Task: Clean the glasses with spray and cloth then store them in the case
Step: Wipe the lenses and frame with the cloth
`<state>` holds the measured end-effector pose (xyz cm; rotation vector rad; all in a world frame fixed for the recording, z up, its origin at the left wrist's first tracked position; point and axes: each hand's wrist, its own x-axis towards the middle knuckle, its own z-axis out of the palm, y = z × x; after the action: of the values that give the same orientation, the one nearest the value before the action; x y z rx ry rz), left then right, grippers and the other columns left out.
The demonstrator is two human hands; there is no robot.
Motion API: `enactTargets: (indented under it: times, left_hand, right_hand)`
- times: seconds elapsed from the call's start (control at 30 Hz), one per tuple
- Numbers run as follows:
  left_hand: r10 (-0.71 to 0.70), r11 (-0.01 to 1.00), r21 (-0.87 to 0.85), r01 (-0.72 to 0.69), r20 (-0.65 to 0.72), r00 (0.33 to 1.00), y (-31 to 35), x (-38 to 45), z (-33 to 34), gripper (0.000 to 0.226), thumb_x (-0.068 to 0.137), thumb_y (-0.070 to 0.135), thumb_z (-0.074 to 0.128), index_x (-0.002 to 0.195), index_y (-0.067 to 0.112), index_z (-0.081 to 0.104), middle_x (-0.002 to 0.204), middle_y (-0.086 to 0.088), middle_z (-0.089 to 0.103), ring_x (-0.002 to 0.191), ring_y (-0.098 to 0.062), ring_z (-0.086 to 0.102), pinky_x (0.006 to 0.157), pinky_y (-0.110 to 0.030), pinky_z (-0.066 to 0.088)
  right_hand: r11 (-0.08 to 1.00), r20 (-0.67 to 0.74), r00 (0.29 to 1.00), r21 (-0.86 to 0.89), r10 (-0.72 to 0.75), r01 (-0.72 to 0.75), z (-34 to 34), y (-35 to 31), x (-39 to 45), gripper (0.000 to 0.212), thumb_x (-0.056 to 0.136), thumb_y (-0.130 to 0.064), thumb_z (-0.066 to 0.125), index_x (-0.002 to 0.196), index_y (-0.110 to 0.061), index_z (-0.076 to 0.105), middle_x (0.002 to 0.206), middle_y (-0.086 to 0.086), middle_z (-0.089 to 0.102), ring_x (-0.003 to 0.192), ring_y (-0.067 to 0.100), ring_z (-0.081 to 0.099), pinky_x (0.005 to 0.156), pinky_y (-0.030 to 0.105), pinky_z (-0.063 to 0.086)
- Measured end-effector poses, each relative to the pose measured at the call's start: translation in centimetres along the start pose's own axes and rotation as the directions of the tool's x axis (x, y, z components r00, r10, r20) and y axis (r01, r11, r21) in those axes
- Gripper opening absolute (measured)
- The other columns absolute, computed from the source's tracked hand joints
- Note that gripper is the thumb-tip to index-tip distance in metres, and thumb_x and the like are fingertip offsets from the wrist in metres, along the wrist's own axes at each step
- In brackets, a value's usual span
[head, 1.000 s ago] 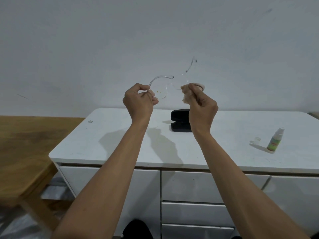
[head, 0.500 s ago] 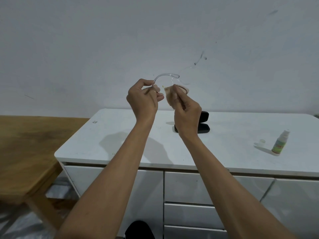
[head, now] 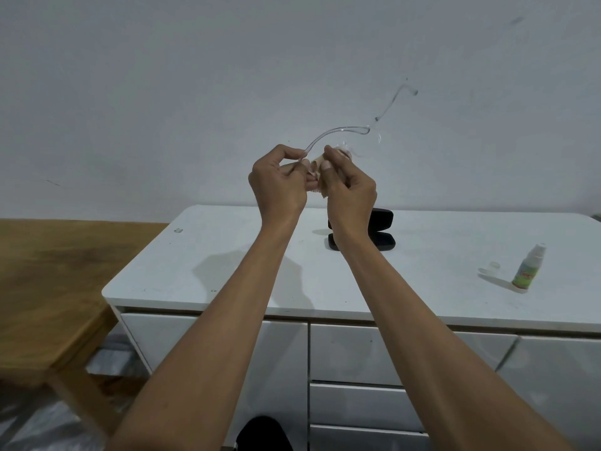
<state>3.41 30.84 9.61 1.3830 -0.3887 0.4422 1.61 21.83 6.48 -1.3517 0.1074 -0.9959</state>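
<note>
Held up at chest height over the white bench (head: 227,255): clear-framed glasses (head: 338,133), pinched at one side by the curled left hand (head: 279,180), rubbed with a tan cloth (head: 317,167) gripped in the right hand (head: 349,187). Light, thin, likely fragile and slippery; best held by the frame, never the lenses. Below the grip, black case (head: 383,229) lying open; well to the right, spray bottle (head: 528,270).

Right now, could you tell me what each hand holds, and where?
Left hand pinches the clear-framed glasses at a temple arm's end; right hand pinches a beige cloth.
</note>
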Motion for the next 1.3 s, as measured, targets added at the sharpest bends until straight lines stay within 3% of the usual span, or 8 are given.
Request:
enactTargets:
  times: [0.1,0.23,0.4,0.53,0.7,0.9,1.13,1.3]
  left_hand:
    - [-0.01,1.0,0.0,0.01,-0.004,1.0,0.0,0.0,0.1,0.008,0.092,-0.01,0.064,0.09,-0.003,0.068,0.065,-0.008,0.072,0.052,-0.019,0.073,0.05,-0.026,0.059]
    - [-0.029,0.999,0.039,0.03,-0.017,0.999,-0.3,0.4,-0.1,0.012,0.09,-0.009,0.068,0.084,0.002,0.069,0.065,-0.011,0.072,0.051,-0.023,0.072,0.051,-0.033,0.061]
    - [-0.049,0.997,0.059,0.049,-0.01,0.999,-1.5,0.7,-1.2,0.017,0.082,-0.015,0.067,0.078,0.002,0.068,0.067,-0.018,0.071,0.06,-0.037,0.073,0.061,-0.053,0.064]
    - [-0.093,0.991,0.094,0.096,-0.031,0.995,-2.7,0.8,-2.1,0.011,0.079,-0.006,0.073,0.079,0.005,0.073,0.069,-0.019,0.074,0.065,-0.036,0.075,0.069,-0.054,0.064]
    - [-0.135,0.988,0.074,0.137,-0.031,0.99,-3.3,0.6,-2.1,0.007,0.078,0.002,0.075,0.078,0.007,0.071,0.066,-0.016,0.075,0.065,-0.035,0.076,0.074,-0.053,0.064]
    - [-0.107,0.994,0.007,0.108,-0.012,0.994,-2.3,0.7,-1.2,0.011,0.084,-0.009,0.072,0.081,0.001,0.07,0.068,-0.016,0.073,0.061,-0.03,0.076,0.07,-0.043,0.066]
    - [-0.093,0.993,-0.066,0.093,0.005,0.996,-1.1,0.9,-0.6,0.006,0.085,-0.013,0.07,0.086,-0.006,0.069,0.065,-0.017,0.071,0.056,-0.025,0.074,0.061,-0.033,0.063]
    - [-0.083,0.992,-0.095,0.085,0.024,0.996,-1.5,0.8,-0.4,0.006,0.084,-0.011,0.073,0.084,-0.007,0.068,0.065,-0.018,0.072,0.06,-0.033,0.075,0.06,-0.036,0.063]
  right_hand:
    - [0.98,-0.005,0.993,0.157,0.122,-0.119,0.5,-0.2,0.3,0.026,0.092,-0.007,0.071,0.115,-0.016,0.079,0.103,-0.011,0.08,0.093,0.01,0.072,0.101,0.04,0.058]
    - [0.955,0.022,0.978,0.211,0.209,-0.209,0.9,0.1,0.2,0.026,0.088,-0.009,0.076,0.111,-0.018,0.08,0.114,0.003,0.079,0.106,0.02,0.072,0.107,0.046,0.054]
    - [0.983,0.108,0.983,0.096,0.145,-0.156,0.7,0.5,-0.3,0.019,0.087,-0.007,0.078,0.105,-0.012,0.082,0.09,-0.003,0.08,0.089,0.013,0.073,0.087,0.028,0.058]
    - [0.992,0.183,0.975,-0.036,0.124,-0.119,-0.2,0.5,-0.2,0.018,0.086,-0.011,0.08,0.104,-0.011,0.083,0.086,0.003,0.081,0.079,0.009,0.071,0.075,0.02,0.054]
    - [0.989,0.121,0.991,-0.145,0.06,-0.042,-1.1,0.6,-0.7,0.018,0.085,-0.01,0.079,0.102,-0.01,0.083,0.084,0.001,0.081,0.072,-0.002,0.07,0.069,0.008,0.049]
    - [0.991,-0.019,0.999,-0.129,-0.026,0.023,-0.5,0.4,-0.9,0.021,0.087,-0.014,0.078,0.107,-0.017,0.082,0.089,-0.012,0.079,0.082,-0.007,0.07,0.081,0.011,0.053]
    - [0.998,0.015,0.999,-0.051,0.044,-0.043,0.0,0.2,0.1,0.029,0.089,-0.017,0.075,0.118,-0.023,0.078,0.084,-0.006,0.077,0.065,0.001,0.056,0.07,0.015,0.046]
    - [0.998,0.084,0.994,0.001,0.067,-0.067,0.4,0.4,0.1,0.028,0.093,-0.015,0.073,0.12,-0.02,0.077,0.088,-0.003,0.078,0.07,0.006,0.059,0.075,0.019,0.049]
